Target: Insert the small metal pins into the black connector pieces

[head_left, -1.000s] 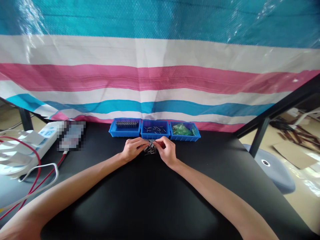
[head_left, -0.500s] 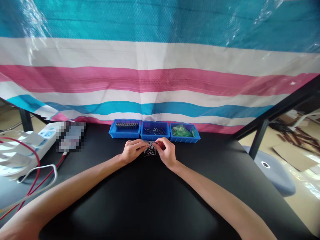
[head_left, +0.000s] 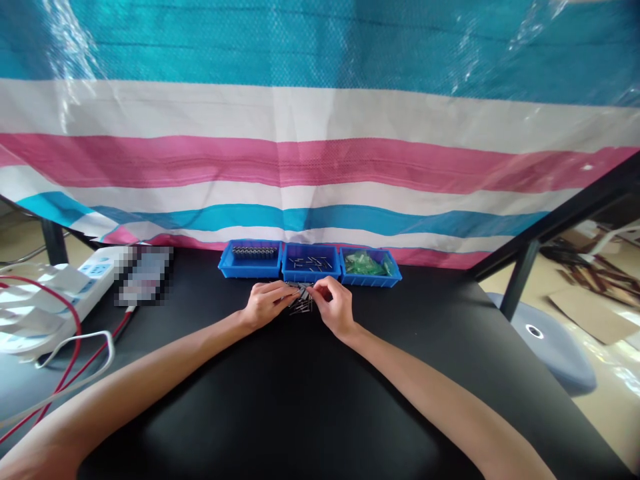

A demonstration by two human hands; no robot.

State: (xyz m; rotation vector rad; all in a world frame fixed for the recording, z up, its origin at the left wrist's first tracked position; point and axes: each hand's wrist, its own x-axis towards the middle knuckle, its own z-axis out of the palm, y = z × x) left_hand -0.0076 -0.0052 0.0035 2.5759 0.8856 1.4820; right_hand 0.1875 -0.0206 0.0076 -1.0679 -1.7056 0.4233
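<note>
My left hand [head_left: 270, 303] and my right hand [head_left: 333, 303] meet over a loose pile of thin metal pins or screws [head_left: 301, 305] on the black table. Both hands have their fingers pinched together at the pile's far side. What lies between the fingertips is too small to make out. Just beyond the hands, the middle blue bin [head_left: 311, 275] holds several similar thin metal pieces. In the left blue bin [head_left: 250, 272] stand rows of small metal cylinders. Green, partly clear pieces [head_left: 367, 263] fill the right blue bin [head_left: 371, 281].
A white power strip [head_left: 95, 283] with plugs and red and white cables lies on the left, beside a pixelated device [head_left: 145, 275]. Behind the bins hangs a striped tarp [head_left: 300, 160]. A grey stool [head_left: 555, 350] stands past the table's right edge.
Both hands keep almost the same place over the pile, with only slight finger movement. The whole view has shifted very slightly.
</note>
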